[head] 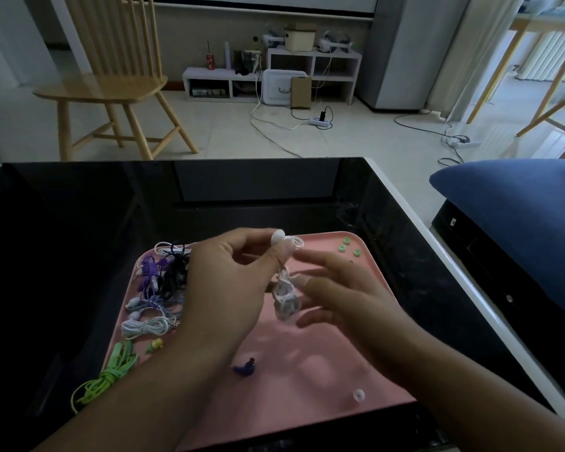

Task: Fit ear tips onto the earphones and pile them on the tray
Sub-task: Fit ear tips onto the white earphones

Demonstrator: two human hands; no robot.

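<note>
A pink tray (323,360) lies on the black table. Above it my left hand (229,282) pinches a white earphone (278,237) by its bud, and the coiled white cable bundle (286,296) hangs below. My right hand (336,291) hovers just right of the bundle with its fingers spread and relaxed, holding nothing. Several wound earphones in purple, black and white (157,288) are piled at the tray's left side. A green earphone (111,373) spills over the tray's left edge. Three green ear tips (346,244) lie at the far right corner, a white ear tip (358,395) near the front.
A purple earbud piece (247,370) and a small yellow-green piece (155,344) lie on the tray. The table's white right edge (437,252) borders a blue cushion (519,223). A wooden chair (111,83) stands on the floor beyond the table.
</note>
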